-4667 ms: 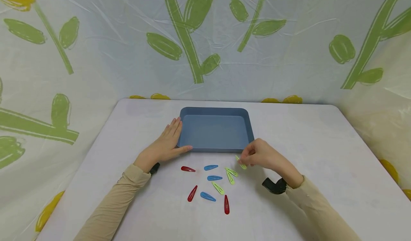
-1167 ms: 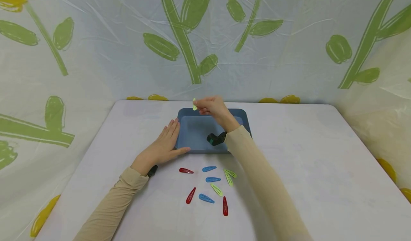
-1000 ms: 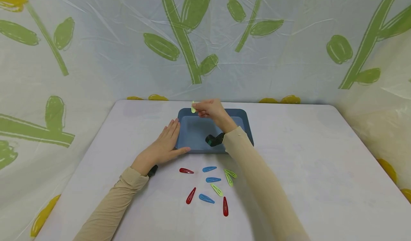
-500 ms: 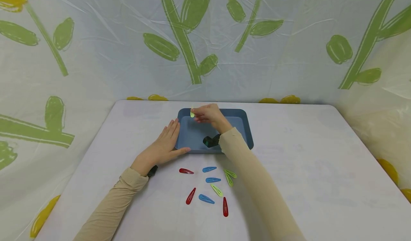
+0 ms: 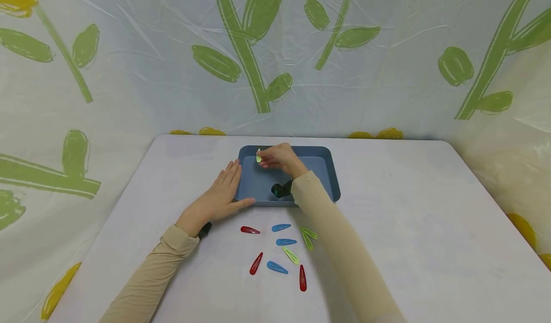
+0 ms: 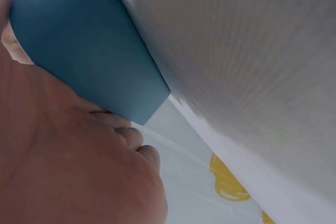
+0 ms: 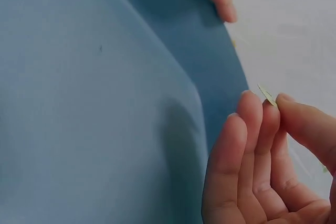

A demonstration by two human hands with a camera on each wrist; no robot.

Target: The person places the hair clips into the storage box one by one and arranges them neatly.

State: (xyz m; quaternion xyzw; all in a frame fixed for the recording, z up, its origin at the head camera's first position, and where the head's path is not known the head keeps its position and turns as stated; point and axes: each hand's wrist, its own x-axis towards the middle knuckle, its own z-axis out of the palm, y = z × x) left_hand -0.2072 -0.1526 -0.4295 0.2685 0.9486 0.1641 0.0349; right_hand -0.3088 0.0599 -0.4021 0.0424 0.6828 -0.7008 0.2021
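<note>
My right hand point(image 5: 279, 157) pinches a yellow-green hair clip point(image 5: 258, 156) between thumb and fingertips, above the back left part of a blue tray point(image 5: 258, 189). In the right wrist view the same hair clip point(image 7: 267, 95) sticks up from the fingertips of the right hand point(image 7: 268, 166). The left hand point(image 5: 219, 194) rests with straight fingers along the tray's left side, its thumb at the front left corner. In the left wrist view the left hand's palm point(image 6: 79, 145) lies against the tray's wall point(image 6: 89, 40).
In front of the tray lie several more hair clips: red point(image 5: 256, 263), blue point(image 5: 277, 267) and yellow-green point(image 5: 291, 255). Two yellow-green clips point(image 5: 307, 237) touch near the right forearm. The white table point(image 5: 430, 217) meets a flower-patterned curtain point(image 5: 366, 88) at the back.
My right hand has carried the yellow-green hair clip from the tray's front right corner to its back left part, then lowered it. The left hand stays at the tray's left side.
</note>
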